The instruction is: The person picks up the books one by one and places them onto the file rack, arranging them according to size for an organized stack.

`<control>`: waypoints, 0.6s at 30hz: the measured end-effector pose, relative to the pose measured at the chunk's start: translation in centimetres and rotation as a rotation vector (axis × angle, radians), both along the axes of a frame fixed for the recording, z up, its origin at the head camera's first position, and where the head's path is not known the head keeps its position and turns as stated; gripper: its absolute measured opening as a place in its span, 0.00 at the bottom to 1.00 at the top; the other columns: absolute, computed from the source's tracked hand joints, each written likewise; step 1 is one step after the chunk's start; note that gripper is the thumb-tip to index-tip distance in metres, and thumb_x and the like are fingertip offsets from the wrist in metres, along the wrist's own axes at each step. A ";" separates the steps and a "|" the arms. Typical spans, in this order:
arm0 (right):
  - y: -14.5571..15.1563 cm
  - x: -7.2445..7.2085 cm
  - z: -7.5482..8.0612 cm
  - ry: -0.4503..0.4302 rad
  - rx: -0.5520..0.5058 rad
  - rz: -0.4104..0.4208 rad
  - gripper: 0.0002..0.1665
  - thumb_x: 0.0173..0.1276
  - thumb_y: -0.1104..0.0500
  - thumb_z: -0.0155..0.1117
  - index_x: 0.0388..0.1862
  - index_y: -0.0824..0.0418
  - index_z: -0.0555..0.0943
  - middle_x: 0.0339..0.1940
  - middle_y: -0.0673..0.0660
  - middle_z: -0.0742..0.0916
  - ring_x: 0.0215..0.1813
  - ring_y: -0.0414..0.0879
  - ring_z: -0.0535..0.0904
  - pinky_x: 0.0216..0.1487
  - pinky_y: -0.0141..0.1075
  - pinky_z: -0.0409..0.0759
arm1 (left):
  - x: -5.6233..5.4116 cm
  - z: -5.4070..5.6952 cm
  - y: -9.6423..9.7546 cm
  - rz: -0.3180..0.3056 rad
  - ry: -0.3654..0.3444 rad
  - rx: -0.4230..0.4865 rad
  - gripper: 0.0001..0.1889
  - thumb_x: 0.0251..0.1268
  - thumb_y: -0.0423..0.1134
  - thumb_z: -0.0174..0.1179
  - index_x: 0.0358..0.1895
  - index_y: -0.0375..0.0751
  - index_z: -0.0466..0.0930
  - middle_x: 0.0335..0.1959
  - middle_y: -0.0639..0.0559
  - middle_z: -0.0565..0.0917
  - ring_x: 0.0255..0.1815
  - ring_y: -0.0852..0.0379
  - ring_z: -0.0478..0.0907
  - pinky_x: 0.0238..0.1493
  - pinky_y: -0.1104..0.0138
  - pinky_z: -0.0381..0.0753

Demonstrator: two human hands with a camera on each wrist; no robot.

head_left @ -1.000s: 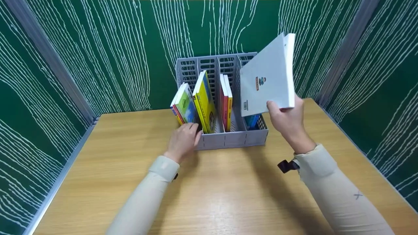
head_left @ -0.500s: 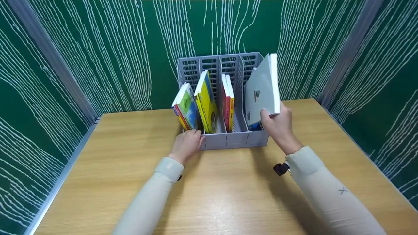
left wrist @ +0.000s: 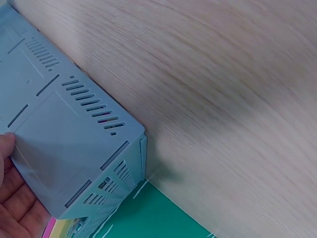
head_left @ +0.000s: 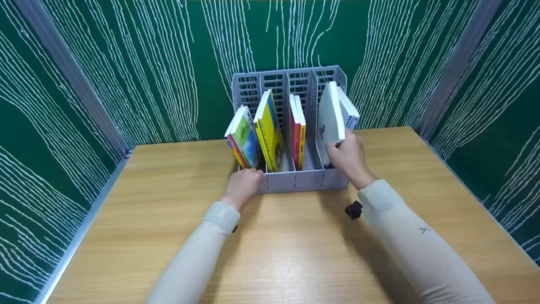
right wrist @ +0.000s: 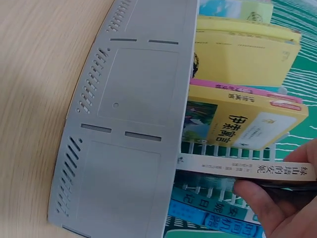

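Note:
A grey book rack (head_left: 278, 182) with upright compartments stands against the back wall. My right hand (head_left: 350, 159) pinches a pale-covered book (head_left: 330, 114) by its near edge. Its lower end is inside the rack's rightmost compartment, beside blue-spined books (right wrist: 213, 210). In the right wrist view, the thumb lies against one side of this book, and its white spine (right wrist: 247, 167) faces the camera. My left hand (head_left: 244, 185) grips the rack's front wall at the left compartment. The left wrist view shows the thumb outside the wall and the fingers behind its rim.
Green and red-spined books (head_left: 242, 137) lean in the left compartment. Yellow books (head_left: 268, 135) stand in the second, and a red and a yellow book (head_left: 298, 133) in the third. A wooden table (head_left: 278, 253) carries the rack; green walls with white lines (head_left: 156, 84) enclose it.
My right hand has brought the pale book left and down, from above the rack into the rightmost compartment, and turned it more edge-on. My left hand has settled lower on the front rim.

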State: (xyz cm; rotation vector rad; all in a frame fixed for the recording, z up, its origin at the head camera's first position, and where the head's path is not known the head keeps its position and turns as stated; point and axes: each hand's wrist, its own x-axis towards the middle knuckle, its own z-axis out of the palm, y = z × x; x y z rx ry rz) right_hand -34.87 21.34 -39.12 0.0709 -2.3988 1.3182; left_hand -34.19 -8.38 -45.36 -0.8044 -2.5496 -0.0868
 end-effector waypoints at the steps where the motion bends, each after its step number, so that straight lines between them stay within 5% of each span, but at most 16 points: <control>1: -0.1 -0.2 0.0 -0.017 0.016 0.000 0.35 0.72 0.69 0.53 0.78 0.74 0.70 0.74 0.75 0.80 0.75 0.69 0.79 0.73 0.62 0.79 | 0.0 0.0 0.0 0.000 0.001 0.001 0.10 0.80 0.31 0.60 0.38 0.35 0.89 0.33 0.42 0.92 0.32 0.43 0.90 0.33 0.51 0.90; 11: -0.6 -1.3 1.5 -0.083 0.073 -0.019 0.40 0.79 0.71 0.58 0.85 0.63 0.59 0.82 0.71 0.73 0.80 0.68 0.74 0.75 0.64 0.76 | -0.2 -0.3 0.1 -0.006 0.042 0.036 0.12 0.80 0.36 0.62 0.35 0.37 0.89 0.28 0.43 0.91 0.29 0.44 0.89 0.30 0.51 0.89; 14: -0.7 -1.3 1.9 -0.034 0.132 -0.028 0.39 0.80 0.71 0.61 0.84 0.61 0.59 0.80 0.70 0.76 0.78 0.66 0.77 0.74 0.63 0.78 | -0.2 -0.3 0.0 -0.005 0.036 0.035 0.12 0.80 0.35 0.62 0.35 0.36 0.89 0.28 0.43 0.91 0.28 0.44 0.89 0.30 0.51 0.89; 18: -0.8 -1.6 2.2 0.113 0.380 -0.099 0.31 0.79 0.70 0.64 0.78 0.68 0.70 0.69 0.71 0.83 0.71 0.64 0.80 0.75 0.59 0.81 | -0.4 -0.4 0.0 0.008 0.028 0.020 0.11 0.80 0.33 0.61 0.36 0.36 0.89 0.28 0.44 0.91 0.28 0.45 0.89 0.30 0.52 0.89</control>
